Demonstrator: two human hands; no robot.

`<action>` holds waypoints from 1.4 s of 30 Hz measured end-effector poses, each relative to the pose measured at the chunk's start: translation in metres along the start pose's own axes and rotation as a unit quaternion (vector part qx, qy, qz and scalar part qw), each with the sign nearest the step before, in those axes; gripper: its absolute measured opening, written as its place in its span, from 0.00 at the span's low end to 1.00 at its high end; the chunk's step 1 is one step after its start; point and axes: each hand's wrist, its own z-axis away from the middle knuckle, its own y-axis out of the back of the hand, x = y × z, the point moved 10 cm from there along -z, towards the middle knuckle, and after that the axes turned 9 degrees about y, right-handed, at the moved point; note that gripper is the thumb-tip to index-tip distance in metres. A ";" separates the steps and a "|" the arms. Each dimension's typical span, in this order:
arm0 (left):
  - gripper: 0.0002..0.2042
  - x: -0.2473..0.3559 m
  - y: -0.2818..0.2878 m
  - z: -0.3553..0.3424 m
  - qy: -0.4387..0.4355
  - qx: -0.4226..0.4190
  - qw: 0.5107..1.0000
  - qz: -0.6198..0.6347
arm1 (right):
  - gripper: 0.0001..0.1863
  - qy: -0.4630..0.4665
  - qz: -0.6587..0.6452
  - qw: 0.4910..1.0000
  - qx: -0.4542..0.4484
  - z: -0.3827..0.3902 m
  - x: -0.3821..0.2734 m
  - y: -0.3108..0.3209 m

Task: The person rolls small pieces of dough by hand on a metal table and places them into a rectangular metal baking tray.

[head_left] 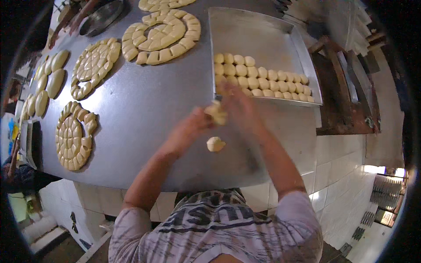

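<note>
My left hand (193,128) is closed on a piece of pale dough (217,113) above the metal table (153,96). My right hand (239,107), smeared by motion, reaches over the near left corner of a metal tray (254,37); its fingers are too blurred to read. Rows of round dough balls (263,84) fill the near part of that tray, with bare metal behind them. A single dough lump (215,143) lies on the table between my forearms.
Cut dough spirals (162,39) lie on the table to the left and far side, with smooth oval dough pieces (56,81) beyond. Another person's arm (83,16) is beside a dark round pan (103,18). A wooden frame (344,87) stands right of the tray.
</note>
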 end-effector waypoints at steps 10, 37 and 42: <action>0.23 0.130 0.204 -0.081 -0.170 0.417 0.620 -0.642 | 0.20 -0.078 0.610 0.773 0.155 0.163 0.030 0.157; 0.07 0.010 0.032 0.057 -0.077 0.285 0.950 -0.104 | 0.17 -0.041 0.463 0.872 0.152 0.184 0.056 0.233; 0.08 0.001 0.092 0.073 -0.101 0.322 0.941 -0.040 | 0.18 -0.009 -0.012 0.931 0.364 0.072 0.018 0.263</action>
